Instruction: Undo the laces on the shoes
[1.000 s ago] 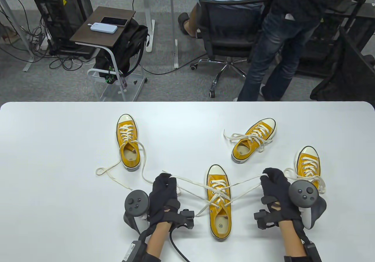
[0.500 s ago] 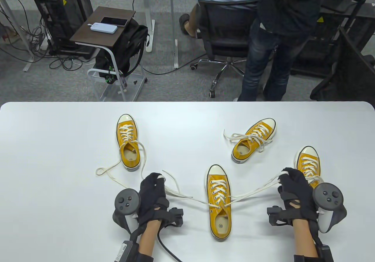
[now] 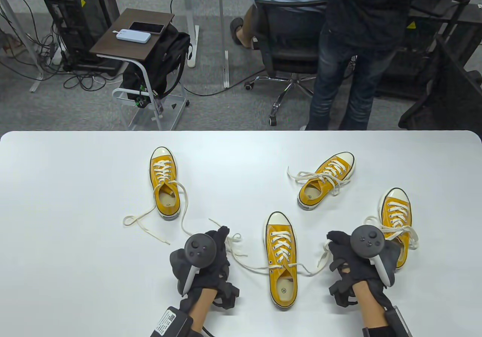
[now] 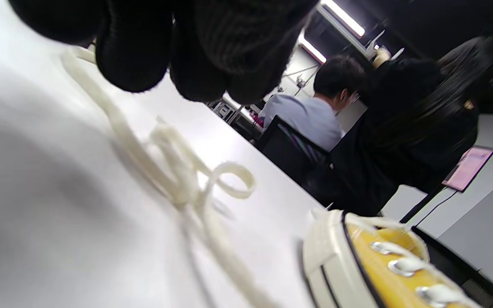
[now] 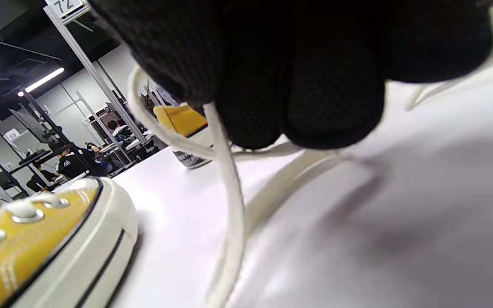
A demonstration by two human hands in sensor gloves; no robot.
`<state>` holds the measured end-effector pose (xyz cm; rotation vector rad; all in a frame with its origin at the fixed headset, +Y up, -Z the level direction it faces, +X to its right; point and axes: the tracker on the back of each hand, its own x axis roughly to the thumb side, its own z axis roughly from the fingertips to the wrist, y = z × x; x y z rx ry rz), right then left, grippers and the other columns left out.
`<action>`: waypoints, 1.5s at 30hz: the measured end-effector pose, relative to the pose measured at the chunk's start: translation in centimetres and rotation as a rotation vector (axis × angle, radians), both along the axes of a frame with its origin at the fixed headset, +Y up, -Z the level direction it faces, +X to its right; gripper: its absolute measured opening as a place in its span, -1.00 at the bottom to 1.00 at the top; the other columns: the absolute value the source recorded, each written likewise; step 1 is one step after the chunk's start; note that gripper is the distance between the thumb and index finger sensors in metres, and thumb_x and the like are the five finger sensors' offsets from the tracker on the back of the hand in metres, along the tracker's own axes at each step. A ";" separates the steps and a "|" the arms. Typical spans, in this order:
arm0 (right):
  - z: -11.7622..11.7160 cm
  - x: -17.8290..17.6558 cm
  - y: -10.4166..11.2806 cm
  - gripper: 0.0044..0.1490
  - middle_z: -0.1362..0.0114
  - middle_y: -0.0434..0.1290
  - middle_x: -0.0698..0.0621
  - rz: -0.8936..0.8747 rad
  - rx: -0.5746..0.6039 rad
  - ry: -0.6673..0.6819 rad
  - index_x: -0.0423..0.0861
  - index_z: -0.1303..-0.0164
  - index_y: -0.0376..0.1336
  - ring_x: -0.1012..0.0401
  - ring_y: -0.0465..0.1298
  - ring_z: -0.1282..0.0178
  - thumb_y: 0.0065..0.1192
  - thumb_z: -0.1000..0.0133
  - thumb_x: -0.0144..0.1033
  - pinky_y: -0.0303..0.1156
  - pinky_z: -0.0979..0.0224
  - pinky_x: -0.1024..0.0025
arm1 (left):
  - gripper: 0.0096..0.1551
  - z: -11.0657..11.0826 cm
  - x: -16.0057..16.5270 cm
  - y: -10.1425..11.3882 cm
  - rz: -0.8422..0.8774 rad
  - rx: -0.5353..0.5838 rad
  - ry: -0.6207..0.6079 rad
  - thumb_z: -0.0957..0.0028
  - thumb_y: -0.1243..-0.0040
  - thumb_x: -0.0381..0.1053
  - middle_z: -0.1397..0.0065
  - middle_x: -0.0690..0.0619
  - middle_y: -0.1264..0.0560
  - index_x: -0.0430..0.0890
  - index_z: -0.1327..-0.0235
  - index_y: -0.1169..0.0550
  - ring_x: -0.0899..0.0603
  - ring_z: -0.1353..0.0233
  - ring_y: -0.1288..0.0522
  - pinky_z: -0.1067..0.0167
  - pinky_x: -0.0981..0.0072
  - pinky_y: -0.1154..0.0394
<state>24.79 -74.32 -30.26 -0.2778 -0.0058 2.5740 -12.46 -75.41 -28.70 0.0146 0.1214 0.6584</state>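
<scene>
The table point(image 3: 56, 201) carries four yellow shoes, and yours is the middle shoe point(image 3: 281, 261) at the near edge. A second ago its lace point(image 3: 248, 264) ran taut between your spread hands; now both ends lie slack in loose curls either side of it, so that bow looks undone. Your hands have come back in toward the shoe.

Your left hand point(image 3: 211, 256) hangs over the left curl with fingers point(image 4: 144, 51) curled; whether it grips lace I cannot tell. Your right hand point(image 3: 348, 258) pinches a strand under its fingertips.

The shoe by the right edge point(image 3: 396, 220), just beside your right hand, looks tied yet. Bare table lies along the left and far edges.
</scene>
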 end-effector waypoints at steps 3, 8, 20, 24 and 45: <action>-0.2 -0.3 -0.2 -0.45 -0.21 0.61 -0.22 0.037 -0.029 0.002 -0.19 -0.26 0.39 -0.10 0.65 0.12 0.37 -0.03 -0.42 0.53 0.04 -0.09 | -0.43 0.1 -0.1 0.1 0.010 0.011 -0.013 -0.06 -0.15 -0.11 -0.45 -0.12 -0.49 0.11 -0.40 -0.55 -0.37 -0.32 -0.48 -0.14 -0.15 -0.47; 0.0 0.1 0.1 -0.38 -0.29 0.56 -0.26 0.014 0.000 -0.024 -0.20 -0.34 0.32 -0.11 0.64 0.06 0.35 -0.05 -0.37 0.51 0.01 -0.10 | -0.40 1.0 1.8 2.0 0.056 0.040 -0.155 -0.03 -0.26 0.10 -0.39 -0.17 -0.52 0.14 -0.41 -0.57 -0.38 -0.27 -0.50 -0.09 -0.13 -0.49; 0.3 0.5 0.8 -0.44 -0.23 0.59 -0.24 -0.030 0.029 -0.024 -0.16 -0.29 0.37 -0.11 0.64 0.10 0.33 -0.06 -0.33 0.52 0.03 -0.09 | -0.30 6.6 12.3 4.3 -0.356 -0.145 -0.624 0.01 -0.20 0.40 -0.03 -0.03 -0.72 0.15 -0.37 -0.61 -0.27 0.01 -0.65 0.13 0.00 -0.59; 0.3 0.3 0.7 -0.44 -0.22 0.59 -0.24 -0.034 0.021 -0.009 -0.15 -0.28 0.38 -0.11 0.64 0.10 0.33 -0.06 -0.32 0.52 0.03 -0.09 | -0.34 7.1 14.8 2.1 -0.546 -0.180 -0.648 0.02 -0.22 0.39 0.08 0.02 -0.75 0.16 -0.29 -0.65 -0.22 0.10 -0.68 0.20 0.03 -0.60; 0.3 0.5 1.0 -0.46 -0.22 0.59 -0.23 -0.061 0.041 0.013 -0.14 -0.27 0.38 -0.11 0.65 0.11 0.33 -0.06 -0.33 0.52 0.04 -0.08 | -0.57 6.2 9.1 9.7 -0.343 0.178 -0.246 0.01 -0.23 0.17 0.11 -0.08 -0.74 0.13 -0.05 -0.74 -0.24 0.10 -0.66 0.21 0.06 -0.59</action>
